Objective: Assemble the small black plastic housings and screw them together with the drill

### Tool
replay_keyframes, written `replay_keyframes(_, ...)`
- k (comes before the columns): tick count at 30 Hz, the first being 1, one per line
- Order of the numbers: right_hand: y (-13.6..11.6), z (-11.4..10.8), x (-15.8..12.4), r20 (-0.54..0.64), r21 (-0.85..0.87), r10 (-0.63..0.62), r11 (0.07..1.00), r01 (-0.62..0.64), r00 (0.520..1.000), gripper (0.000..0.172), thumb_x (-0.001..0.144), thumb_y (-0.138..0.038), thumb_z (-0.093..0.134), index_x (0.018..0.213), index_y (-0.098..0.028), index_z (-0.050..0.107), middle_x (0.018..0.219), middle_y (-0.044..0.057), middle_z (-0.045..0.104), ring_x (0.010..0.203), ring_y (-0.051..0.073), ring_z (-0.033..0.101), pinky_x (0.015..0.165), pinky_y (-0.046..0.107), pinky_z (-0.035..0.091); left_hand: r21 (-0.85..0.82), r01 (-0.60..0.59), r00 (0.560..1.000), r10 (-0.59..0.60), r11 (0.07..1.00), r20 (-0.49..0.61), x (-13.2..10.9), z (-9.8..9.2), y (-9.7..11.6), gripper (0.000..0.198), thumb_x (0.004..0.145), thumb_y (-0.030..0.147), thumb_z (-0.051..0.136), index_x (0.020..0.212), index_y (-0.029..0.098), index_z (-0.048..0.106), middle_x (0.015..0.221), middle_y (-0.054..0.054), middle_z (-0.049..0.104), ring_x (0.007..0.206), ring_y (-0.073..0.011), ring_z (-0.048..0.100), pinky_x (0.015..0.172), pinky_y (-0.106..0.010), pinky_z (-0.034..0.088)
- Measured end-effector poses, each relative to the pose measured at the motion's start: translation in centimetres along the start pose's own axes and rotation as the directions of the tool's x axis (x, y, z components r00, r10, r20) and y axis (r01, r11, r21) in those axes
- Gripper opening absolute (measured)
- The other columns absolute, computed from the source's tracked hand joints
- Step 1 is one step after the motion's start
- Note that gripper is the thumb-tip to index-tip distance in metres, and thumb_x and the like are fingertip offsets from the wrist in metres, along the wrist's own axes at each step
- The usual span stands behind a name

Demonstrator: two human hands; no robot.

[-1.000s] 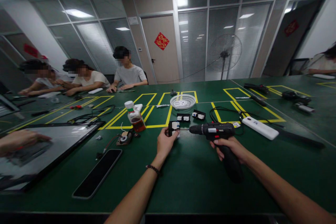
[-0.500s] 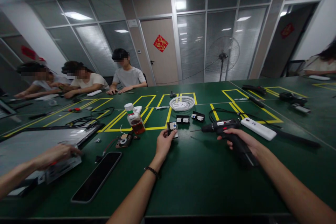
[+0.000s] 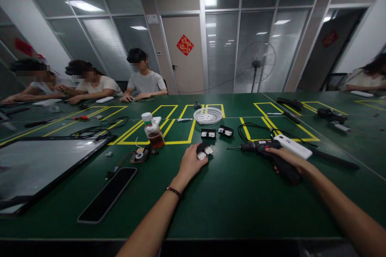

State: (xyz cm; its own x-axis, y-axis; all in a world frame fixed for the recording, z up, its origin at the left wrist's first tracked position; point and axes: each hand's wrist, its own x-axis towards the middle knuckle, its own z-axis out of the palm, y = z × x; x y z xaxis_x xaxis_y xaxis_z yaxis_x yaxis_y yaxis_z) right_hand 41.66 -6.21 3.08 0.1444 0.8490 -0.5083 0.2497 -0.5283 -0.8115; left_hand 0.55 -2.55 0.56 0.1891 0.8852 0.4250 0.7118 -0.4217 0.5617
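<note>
A boxy black-and-white block (image 3: 205, 153), partly covered by the left hand (image 3: 191, 163) grasping it, is over the green desk (image 3: 232, 204); the right hand (image 3: 284, 158) grips a black drill (image 3: 258, 146); beyond lie two similar blocks (image 3: 208, 133) and a latticed white basket (image 3: 208, 116).

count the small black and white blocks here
3: first block in the left hand; second block and third block on the table, side by side near the white basket.
</note>
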Motion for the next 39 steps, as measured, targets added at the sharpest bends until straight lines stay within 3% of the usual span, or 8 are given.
replay_keyframes(9,-0.7,-1.4,2.4,-0.184,-0.646,-0.338,0.749,0.146,0.923,0.061,0.072,-0.073,0.055,0.075,-0.013,0.062,0.083,0.017,0.067,0.079,0.03,0.065,0.074,0.044,0.05,-0.212,0.04,0.986,-0.004,0.977,0.169,0.7,-1.7,-1.5,0.076,0.062,0.03,0.078,0.133,0.023,0.051,0.133,-0.011,0.054,0.119,-0.029,0.053,0.104,-0.043,0.036)
replay_keyframes(14,0.0,0.3,1.4,-0.301,-0.563,-0.443,0.797,0.218,0.844,0.046,0.07,-0.063,0.067,0.06,-0.02,0.051,0.078,0.016,0.063,0.095,0.035,0.061,0.077,0.044,0.047,-0.422,0.018,1.0,-0.007,0.906,0.026,0.6,-2.8,0.4,0.07,0.054,0.014,0.079,0.121,0.024,0.062,0.128,-0.008,0.059,0.122,-0.0279,0.051,0.111,-0.039,0.028)
replay_keyframes(17,-0.4,2.6,-0.4,-0.344,-0.456,-0.59,0.785,0.419,0.73,0.035,0.07,-0.042,0.075,0.067,-0.022,0.047,0.089,0.017,0.062,0.109,0.035,0.054,0.077,0.041,0.048,-0.508,0.043,0.998,-0.062,0.86,-0.019,0.6,-3.2,1.4,0.068,0.052,0.011,0.077,0.117,0.024,0.063,0.129,-0.007,0.059,0.125,-0.0274,0.048,0.112,-0.038,0.026)
replay_keyframes(22,-2.9,7.8,-3.6,-0.206,-0.465,-0.814,0.57,0.678,0.543,0.019,0.078,-0.032,0.07,0.087,-0.022,0.056,0.105,0.015,0.059,0.119,0.033,0.043,0.09,0.04,0.044,-0.48,0.079,0.993,-0.112,0.874,-0.04,0.7,-2.9,1.4,0.068,0.053,0.014,0.08,0.118,0.023,0.063,0.127,-0.008,0.059,0.121,-0.0282,0.051,0.109,-0.039,0.032)
replay_keyframes(25,-4.1,11.3,-4.1,0.035,-0.581,-0.853,0.406,0.705,0.52,0.017,0.084,-0.031,0.063,0.098,-0.021,0.063,0.105,0.013,0.06,0.11,0.031,0.049,0.095,0.043,0.039,-0.498,0.159,0.971,-0.225,0.852,-0.075,1.2,-2.5,0.3,0.067,0.054,0.021,0.083,0.118,0.021,0.063,0.121,-0.009,0.063,0.113,-0.0276,0.057,0.102,-0.039,0.039)
replay_keyframes(28,-4.7,14.9,-3.0,0.311,-0.524,-0.82,0.274,0.807,0.48,0.023,0.09,-0.026,0.055,0.111,-0.02,0.063,0.106,0.011,0.063,0.102,0.026,0.055,0.091,0.038,0.04,-0.643,0.268,0.907,-0.412,0.718,-0.082,1.8,-1.7,-1.2,0.06,0.061,0.028,0.082,0.116,0.017,0.062,0.113,-0.011,0.066,0.103,-0.0235,0.062,0.094,-0.037,0.046)
replay_keyframes(33,-5.9,20.5,0.7,0.404,-0.423,-0.81,0.246,0.872,0.424,0.029,0.087,-0.022,0.06,0.116,-0.02,0.064,0.104,0.009,0.064,0.101,0.024,0.057,0.088,0.034,0.041,-0.879,0.396,0.792,-0.583,0.266,0.181,2.2,-0.3,-2.9,0.037,0.074,0.033,0.073,0.105,0.013,0.066,0.104,-0.011,0.068,0.088,-0.0167,0.067,0.085,-0.033,0.054)
replay_keyframes(39,-7.0,23.6,3.8,0.379,-0.405,-0.824,0.262,0.876,0.421,0.019,0.085,-0.019,0.064,0.103,-0.02,0.069,0.099,0.006,0.058,0.092,0.02,0.058,0.083,0.03,0.041,-0.935,0.35,0.805,-0.53,0.062,0.266,2.1,0.1,-2.8,0.025,0.083,0.032,0.065,0.096,0.012,0.067,0.101,-0.011,0.068,0.091,-0.0161,0.066,0.088,-0.032,0.055)
